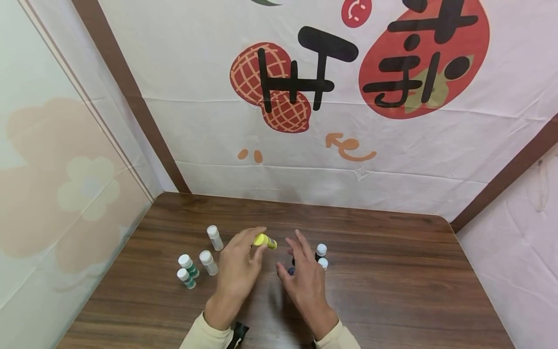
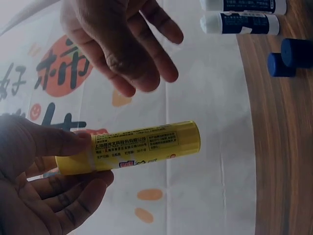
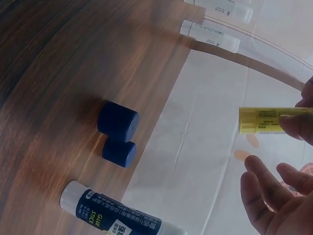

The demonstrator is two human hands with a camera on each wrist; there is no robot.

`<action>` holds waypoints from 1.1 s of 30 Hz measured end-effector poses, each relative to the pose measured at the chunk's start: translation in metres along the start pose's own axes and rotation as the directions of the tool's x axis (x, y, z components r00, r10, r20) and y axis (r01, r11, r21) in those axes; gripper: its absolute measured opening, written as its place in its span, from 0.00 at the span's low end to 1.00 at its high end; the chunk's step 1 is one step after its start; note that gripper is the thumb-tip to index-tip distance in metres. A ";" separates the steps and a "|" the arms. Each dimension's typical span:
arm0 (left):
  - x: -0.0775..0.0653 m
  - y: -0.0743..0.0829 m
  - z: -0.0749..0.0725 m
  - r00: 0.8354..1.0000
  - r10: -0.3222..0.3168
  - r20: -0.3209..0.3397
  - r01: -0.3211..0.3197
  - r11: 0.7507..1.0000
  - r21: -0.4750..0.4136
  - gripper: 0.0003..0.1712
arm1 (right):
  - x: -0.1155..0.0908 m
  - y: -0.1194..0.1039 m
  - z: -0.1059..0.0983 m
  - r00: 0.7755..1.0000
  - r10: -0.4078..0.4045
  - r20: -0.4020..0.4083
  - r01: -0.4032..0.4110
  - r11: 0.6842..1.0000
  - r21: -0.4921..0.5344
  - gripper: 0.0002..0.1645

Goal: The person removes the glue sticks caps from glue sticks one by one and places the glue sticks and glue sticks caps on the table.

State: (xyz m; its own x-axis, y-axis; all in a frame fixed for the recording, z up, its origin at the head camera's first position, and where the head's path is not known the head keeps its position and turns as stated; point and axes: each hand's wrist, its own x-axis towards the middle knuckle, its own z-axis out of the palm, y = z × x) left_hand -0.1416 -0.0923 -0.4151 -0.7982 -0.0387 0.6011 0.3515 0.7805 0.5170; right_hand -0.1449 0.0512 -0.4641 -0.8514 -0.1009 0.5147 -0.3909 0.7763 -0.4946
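Observation:
My left hand pinches one end of a yellow glue stick between thumb and fingers, holding it above the table. Its other end points right, towards my right hand. That hand hovers a little apart from the stick with its fingers spread and relaxed, touching nothing. Below and beside the right hand stand two dark blue caps, close together. Two glue sticks with dark blue labels, one of them a larger glue stick in the right wrist view, stand near that hand's outer side.
On the left of the wooden table stand two white sticks, the rear white stick farther back. Two green-labelled sticks with white caps are left of them. A printed cloth hangs behind the table's back edge.

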 end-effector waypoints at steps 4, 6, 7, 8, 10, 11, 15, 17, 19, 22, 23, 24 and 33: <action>-0.002 0.004 0.002 1.000 0.007 0.026 -0.007 1.000 -0.003 0.23 | 0.000 0.000 0.000 1.000 -0.024 -0.010 0.024 1.000 0.020 0.35; -0.002 0.005 0.003 0.999 0.012 0.041 -0.012 1.000 -0.004 0.23 | 0.000 0.000 0.001 0.999 -0.043 -0.023 0.043 0.999 0.028 0.35; -0.003 0.006 0.003 0.999 0.014 0.049 -0.014 1.000 -0.008 0.23 | 0.000 0.000 0.002 0.998 -0.053 -0.030 0.054 0.998 0.030 0.35; -0.003 0.006 0.004 0.998 0.018 0.056 -0.017 1.000 -0.011 0.23 | -0.001 0.001 0.002 0.997 -0.062 -0.037 0.063 0.998 0.030 0.35; -0.003 0.007 0.005 0.998 0.028 0.062 -0.027 0.999 -0.017 0.23 | -0.001 0.001 0.002 0.996 -0.077 -0.048 0.079 0.996 0.036 0.35; -0.003 0.008 0.006 0.997 0.035 0.063 -0.034 0.999 -0.022 0.23 | -0.001 0.001 0.003 0.995 -0.084 -0.050 0.086 0.996 0.037 0.35; -0.003 0.010 0.007 0.996 0.059 0.061 -0.056 0.998 -0.041 0.23 | 0.000 0.002 0.003 0.995 -0.094 -0.045 0.096 0.995 0.041 0.35; -0.003 0.011 0.008 0.996 0.062 0.071 -0.059 0.997 -0.049 0.23 | 0.000 0.001 0.003 0.995 -0.094 -0.040 0.095 0.995 0.037 0.35; -0.004 0.012 0.009 0.994 0.064 0.087 -0.059 0.997 -0.055 0.23 | 0.001 0.001 0.003 0.995 -0.096 -0.040 0.098 0.995 0.037 0.35; -0.005 0.013 0.010 0.991 0.082 0.107 -0.075 0.995 -0.068 0.23 | 0.001 0.001 0.003 0.994 -0.097 -0.051 0.099 0.994 0.036 0.33; -0.005 0.013 0.010 0.990 0.091 0.111 -0.084 0.994 -0.072 0.23 | 0.001 0.001 0.003 0.994 -0.096 -0.055 0.098 0.995 0.036 0.32; -0.006 0.013 0.011 0.988 0.102 0.115 -0.093 0.993 -0.075 0.23 | 0.001 0.001 0.003 0.994 -0.094 -0.058 0.097 0.995 0.038 0.31; -0.011 0.013 0.012 0.981 0.138 0.138 -0.128 0.989 -0.078 0.23 | -0.002 0.002 0.002 0.995 -0.084 -0.062 0.085 0.996 0.019 0.24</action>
State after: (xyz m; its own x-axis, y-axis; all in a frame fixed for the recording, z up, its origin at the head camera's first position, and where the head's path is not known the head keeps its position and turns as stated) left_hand -0.1348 -0.0741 -0.4224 -0.8017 0.1559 0.5770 0.4882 0.7278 0.4817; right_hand -0.1451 0.0516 -0.4677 -0.7923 -0.1271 0.5968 -0.4690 0.7525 -0.4623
